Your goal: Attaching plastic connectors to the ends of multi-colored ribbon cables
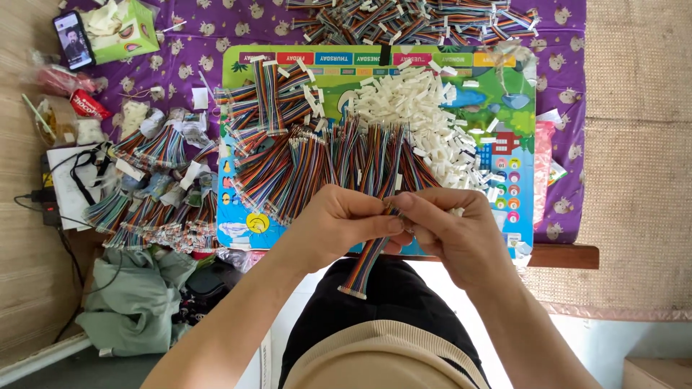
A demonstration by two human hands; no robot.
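Note:
My left hand [344,218] and my right hand [448,225] meet over the near edge of a low table. Both pinch the upper end of one rainbow-coloured ribbon cable [366,266]. Its lower end hangs toward my lap and carries a white connector. Just beyond my fingers lies a fan of several similar ribbon cables [324,164] on a colourful printed mat [520,155]. A heap of small white plastic connector housings [425,119] sits on the mat, beyond my right hand.
More cable bundles lie at the far edge [414,20] and at the left [155,184] on a purple cloth. A phone [73,39] and a green tissue box [122,29] stand far left. Green cloth [137,299] lies on the floor at left.

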